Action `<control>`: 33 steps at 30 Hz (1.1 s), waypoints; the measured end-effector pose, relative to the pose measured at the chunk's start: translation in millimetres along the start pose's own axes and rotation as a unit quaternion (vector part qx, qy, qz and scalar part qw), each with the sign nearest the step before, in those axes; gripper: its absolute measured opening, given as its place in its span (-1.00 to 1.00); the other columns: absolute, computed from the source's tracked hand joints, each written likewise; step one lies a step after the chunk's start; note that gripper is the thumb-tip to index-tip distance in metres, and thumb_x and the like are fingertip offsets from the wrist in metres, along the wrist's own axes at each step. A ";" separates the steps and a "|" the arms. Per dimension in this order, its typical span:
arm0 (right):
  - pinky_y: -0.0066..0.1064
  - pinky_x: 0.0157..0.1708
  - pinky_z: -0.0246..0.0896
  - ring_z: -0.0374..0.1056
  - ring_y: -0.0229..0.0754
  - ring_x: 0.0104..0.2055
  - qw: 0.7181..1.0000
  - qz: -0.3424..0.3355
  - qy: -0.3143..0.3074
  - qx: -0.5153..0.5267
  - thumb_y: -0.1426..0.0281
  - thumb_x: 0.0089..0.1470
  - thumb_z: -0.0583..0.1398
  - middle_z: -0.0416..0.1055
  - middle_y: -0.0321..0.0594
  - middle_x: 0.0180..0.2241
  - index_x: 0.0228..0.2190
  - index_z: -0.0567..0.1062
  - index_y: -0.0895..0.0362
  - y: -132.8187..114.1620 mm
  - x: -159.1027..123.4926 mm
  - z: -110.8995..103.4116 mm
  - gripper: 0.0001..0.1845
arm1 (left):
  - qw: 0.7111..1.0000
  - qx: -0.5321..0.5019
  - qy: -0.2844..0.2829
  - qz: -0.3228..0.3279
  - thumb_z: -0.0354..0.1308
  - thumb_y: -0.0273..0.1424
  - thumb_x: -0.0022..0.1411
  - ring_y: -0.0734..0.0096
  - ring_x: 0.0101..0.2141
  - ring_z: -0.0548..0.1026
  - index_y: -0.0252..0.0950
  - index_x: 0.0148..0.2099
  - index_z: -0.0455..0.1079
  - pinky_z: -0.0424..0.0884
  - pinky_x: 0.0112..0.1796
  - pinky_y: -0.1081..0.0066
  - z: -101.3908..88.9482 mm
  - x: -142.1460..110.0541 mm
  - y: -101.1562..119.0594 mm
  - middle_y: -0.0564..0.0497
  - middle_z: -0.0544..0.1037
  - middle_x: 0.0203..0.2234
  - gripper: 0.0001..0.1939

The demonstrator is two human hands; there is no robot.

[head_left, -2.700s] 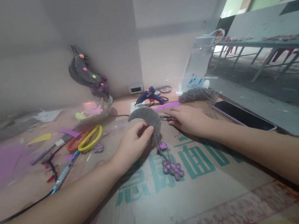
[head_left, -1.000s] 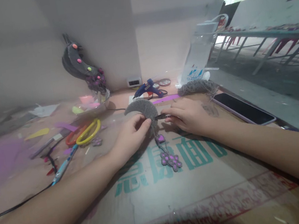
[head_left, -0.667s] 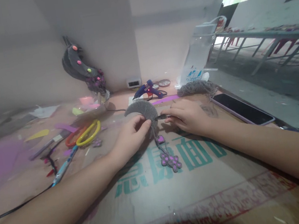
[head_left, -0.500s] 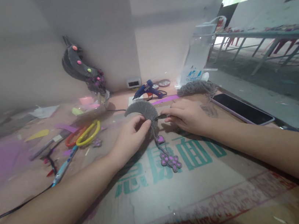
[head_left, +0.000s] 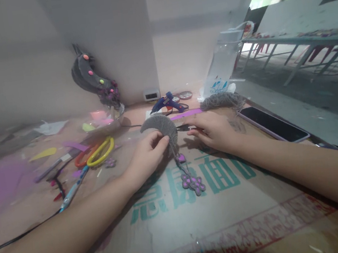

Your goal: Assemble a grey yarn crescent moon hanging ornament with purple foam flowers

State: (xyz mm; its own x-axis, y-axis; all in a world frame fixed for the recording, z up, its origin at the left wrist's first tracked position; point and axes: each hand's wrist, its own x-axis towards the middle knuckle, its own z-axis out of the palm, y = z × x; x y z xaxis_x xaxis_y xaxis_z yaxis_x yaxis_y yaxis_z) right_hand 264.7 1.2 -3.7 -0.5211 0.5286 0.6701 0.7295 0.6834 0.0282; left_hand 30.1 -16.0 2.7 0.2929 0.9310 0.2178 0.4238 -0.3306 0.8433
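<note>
My left hand point(head_left: 149, 153) pinches a crescent moon wrapped in grey yarn point(head_left: 162, 124) between thumb and fingers, near its lower right part. From the crescent hang grey strands with a purple heart point(head_left: 181, 158) and a cluster of grey-and-purple flowers point(head_left: 193, 183), lying on the printed board point(head_left: 174, 234). In my right hand point(head_left: 213, 130) is a small dark pointed tool point(head_left: 184, 128), perhaps snips or tweezers; its tip is close to the crescent's right edge. Most of the tool is hidden by my fingers.
A blue glue gun point(head_left: 167, 103), grey yarn point(head_left: 222, 100) and a clear bottle point(head_left: 221, 64) stand behind. A phone point(head_left: 274, 123) lies right. At left are yellow-and-orange-handled scissors point(head_left: 101, 151), a blue pen-like tool point(head_left: 74, 189) and scraps. A decorated grey crescent point(head_left: 85, 71) leans on the wall.
The dark tool in my right hand has shifted slightly up and shows more of its length. The crescent has moved a little left with my left hand.
</note>
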 end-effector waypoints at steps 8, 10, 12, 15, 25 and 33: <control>-0.30 -0.22 0.21 0.43 -0.08 -0.25 1.000 -0.004 0.003 -0.011 0.24 0.26 0.11 0.56 -0.11 -0.32 -0.13 0.54 0.13 1.0 -1.2 1.0 -0.70 | 1.000 0.000 0.001 0.010 0.03 -0.25 0.27 0.43 -0.49 0.28 -0.25 -0.45 0.22 0.20 -0.40 0.43 -0.2 0.9 0.6 0.14 0.29 -0.59 -0.73; -0.29 -0.22 0.21 0.43 -0.08 -0.25 1.000 -0.002 0.001 -0.010 0.23 0.26 0.10 0.56 -0.11 -0.32 -0.13 0.54 0.13 0.9 -1.1 1.1 -0.69 | 1.000 0.002 0.000 0.007 0.03 -0.26 0.28 0.44 -0.50 0.28 -0.25 -0.45 0.22 0.20 -0.40 0.43 0.0 0.6 0.1 0.14 0.29 -0.59 -0.73; -0.29 -0.22 0.21 0.43 -0.08 -0.25 1.000 -0.001 0.000 -0.009 0.23 0.26 0.11 0.56 -0.10 -0.32 -0.14 0.54 0.13 0.8 -0.9 1.2 -0.69 | 1.000 0.000 -0.003 0.004 0.03 -0.26 0.28 0.44 -0.51 0.27 -0.25 -0.45 0.22 0.20 -0.40 0.42 0.1 0.2 -0.1 0.14 0.29 -0.60 -0.73; -0.30 -0.22 0.21 0.42 -0.09 -0.26 1.000 -0.004 0.001 -0.009 0.24 0.26 0.11 0.56 -0.10 -0.32 -0.15 0.54 0.14 0.7 -0.4 0.8 -0.70 | 1.000 -0.001 -0.010 0.000 0.02 -0.26 0.28 0.44 -0.53 0.27 -0.25 -0.44 0.22 0.19 -0.42 0.43 0.2 0.0 -0.1 0.15 0.29 -0.61 -0.74; -0.31 -0.26 0.18 0.40 -0.11 -0.29 1.000 -0.016 -0.017 -0.006 0.25 0.29 0.08 0.54 -0.13 -0.35 -0.15 0.55 0.16 1.3 1.8 0.0 -0.68 | 1.000 0.006 -0.014 0.013 0.02 -0.26 0.28 0.43 -0.49 0.28 -0.25 -0.44 0.21 0.19 -0.41 0.43 0.1 0.9 -1.8 0.13 0.29 -0.58 -0.74; -0.30 -0.25 0.21 0.41 -0.10 -0.29 1.000 -0.016 0.010 0.007 0.25 0.28 0.08 0.56 -0.12 -0.33 -0.13 0.53 0.16 0.4 -0.2 0.0 -0.69 | 1.000 -0.012 -0.018 -0.001 0.03 -0.26 0.28 0.44 -0.49 0.26 -0.26 -0.43 0.21 0.17 -0.39 0.42 0.4 0.5 -1.3 0.14 0.27 -0.57 -0.74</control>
State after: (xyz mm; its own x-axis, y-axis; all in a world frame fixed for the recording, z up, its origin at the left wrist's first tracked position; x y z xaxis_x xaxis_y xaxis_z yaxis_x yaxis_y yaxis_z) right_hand 265.1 1.4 -3.8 -0.5341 0.4965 0.6843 0.7065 0.7066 0.0388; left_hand 30.0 -15.1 1.5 0.3224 0.9254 0.1994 0.4037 -0.3249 0.8552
